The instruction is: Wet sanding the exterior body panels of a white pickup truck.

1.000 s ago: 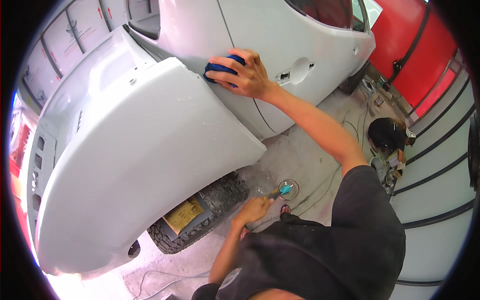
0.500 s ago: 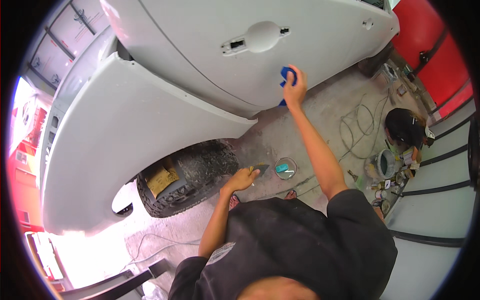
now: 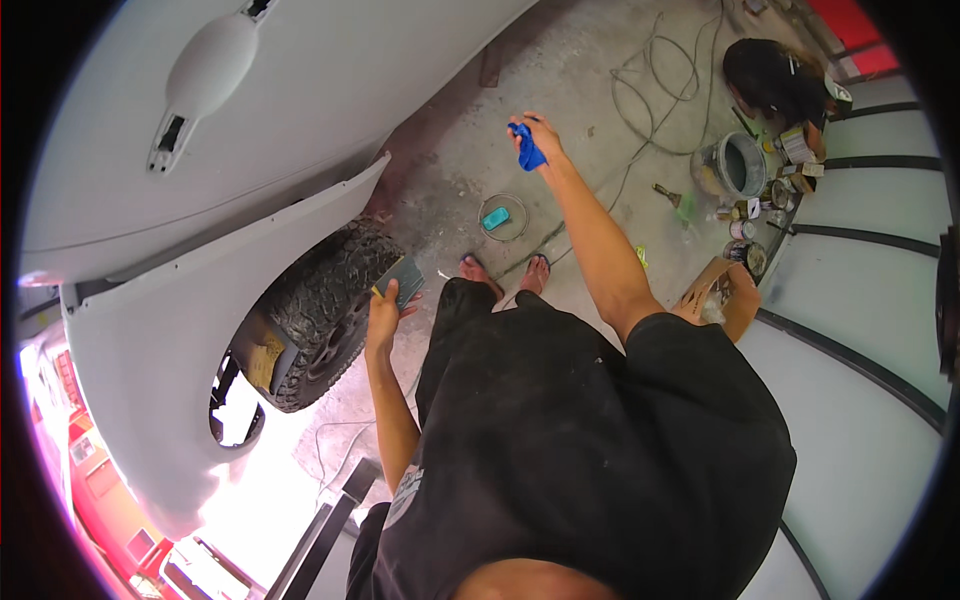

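My right hand [image 3: 540, 138] is stretched out over the concrete floor, closed on a crumpled blue cloth [image 3: 527, 148] that hangs from my fingers. My left hand [image 3: 385, 310] is held close to my body, gripping a dark rectangular sanding block [image 3: 404, 279] next to the black tyre [image 3: 325, 310]. The grey primed car body [image 3: 200, 150] with its fender [image 3: 160, 340] fills the left side, apart from both hands. A round lid holding a small teal piece [image 3: 501, 216] lies on the floor between my hands, just ahead of my sandalled feet.
Another person [image 3: 775, 75] crouches at the upper right beside a grey bucket [image 3: 738, 165] and several small paint cans. Hoses and cables [image 3: 650, 90] loop over the floor. A cardboard box [image 3: 715, 290] stands by the white roller door on the right.
My right hand has come off the car panel with the blue cloth and now hangs over the floor. My view has tilted down; the left hand now holds the sanding block higher.
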`<action>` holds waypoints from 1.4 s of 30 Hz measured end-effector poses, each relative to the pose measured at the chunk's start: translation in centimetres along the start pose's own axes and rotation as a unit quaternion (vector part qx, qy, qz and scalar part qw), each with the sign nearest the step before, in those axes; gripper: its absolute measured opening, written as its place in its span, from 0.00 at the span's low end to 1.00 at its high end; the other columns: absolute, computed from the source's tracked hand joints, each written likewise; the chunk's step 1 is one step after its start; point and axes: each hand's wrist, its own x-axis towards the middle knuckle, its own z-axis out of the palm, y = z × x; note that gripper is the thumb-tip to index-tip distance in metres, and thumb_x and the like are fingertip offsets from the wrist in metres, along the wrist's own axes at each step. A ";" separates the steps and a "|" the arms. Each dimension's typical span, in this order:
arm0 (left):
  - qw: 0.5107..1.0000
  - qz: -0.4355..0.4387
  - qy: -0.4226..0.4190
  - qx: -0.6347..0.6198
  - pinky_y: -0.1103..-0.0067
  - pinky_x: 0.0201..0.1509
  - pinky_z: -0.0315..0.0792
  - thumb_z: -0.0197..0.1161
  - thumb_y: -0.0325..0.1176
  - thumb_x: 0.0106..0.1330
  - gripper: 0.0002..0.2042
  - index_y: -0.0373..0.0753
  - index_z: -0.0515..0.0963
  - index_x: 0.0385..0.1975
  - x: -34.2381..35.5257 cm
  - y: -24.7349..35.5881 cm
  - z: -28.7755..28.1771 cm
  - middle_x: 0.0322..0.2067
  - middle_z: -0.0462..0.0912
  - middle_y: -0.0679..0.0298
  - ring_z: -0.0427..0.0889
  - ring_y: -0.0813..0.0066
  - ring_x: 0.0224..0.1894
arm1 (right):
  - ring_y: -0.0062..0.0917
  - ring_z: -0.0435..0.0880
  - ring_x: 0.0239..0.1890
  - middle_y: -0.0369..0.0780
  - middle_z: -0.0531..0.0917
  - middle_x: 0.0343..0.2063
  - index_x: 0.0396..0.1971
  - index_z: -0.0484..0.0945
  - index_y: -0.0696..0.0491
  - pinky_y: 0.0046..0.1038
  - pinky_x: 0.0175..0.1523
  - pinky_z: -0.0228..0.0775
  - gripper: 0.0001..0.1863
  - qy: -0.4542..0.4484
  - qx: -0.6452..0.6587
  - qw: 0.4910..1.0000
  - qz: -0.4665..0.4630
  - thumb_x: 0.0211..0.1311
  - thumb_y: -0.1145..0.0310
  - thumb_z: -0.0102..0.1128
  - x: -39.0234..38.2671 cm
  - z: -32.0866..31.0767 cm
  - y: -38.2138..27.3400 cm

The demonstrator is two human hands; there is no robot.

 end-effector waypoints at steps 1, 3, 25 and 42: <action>1.000 -0.004 -0.005 -0.010 0.76 0.38 0.85 0.50 0.47 0.81 0.22 0.32 0.76 0.57 0.5 -0.4 -0.2 0.41 0.88 0.56 0.90 0.66 0.40 | 0.27 0.82 0.22 0.48 0.85 0.34 0.49 0.75 0.50 0.23 0.19 0.70 0.13 0.005 0.001 1.000 0.002 0.66 0.77 0.62 0.2 -0.1 0.5; 1.000 -0.009 -0.023 -0.013 0.76 0.38 0.85 0.51 0.46 0.81 0.22 0.32 0.76 0.56 2.5 0.6 1.1 0.41 0.88 0.55 0.91 0.66 0.40 | 0.25 0.80 0.24 0.48 0.85 0.38 0.52 0.76 0.49 0.22 0.18 0.68 0.16 -0.074 -0.062 0.995 0.020 0.67 0.78 0.61 1.2 -1.6 0.1; 0.953 -0.284 -0.031 0.105 0.61 0.42 0.84 0.52 0.41 0.72 0.21 0.30 0.78 0.54 36.2 -22.7 22.8 0.42 0.86 0.48 0.88 0.50 0.44 | 0.50 0.88 0.42 0.61 0.86 0.35 0.38 0.85 0.64 0.41 0.48 0.77 0.28 0.243 -0.420 0.866 0.124 0.66 0.49 0.53 16.3 -21.4 26.5; 0.915 -0.247 0.082 0.308 0.60 0.60 0.75 0.51 0.40 0.67 0.22 0.26 0.82 0.46 53.2 -46.6 22.3 0.50 0.83 0.37 0.83 0.41 0.56 | 0.45 0.82 0.61 0.56 0.82 0.57 0.67 0.70 0.58 0.36 0.63 0.74 0.39 0.131 -0.552 0.811 0.142 0.55 0.59 0.69 26.2 -35.1 40.6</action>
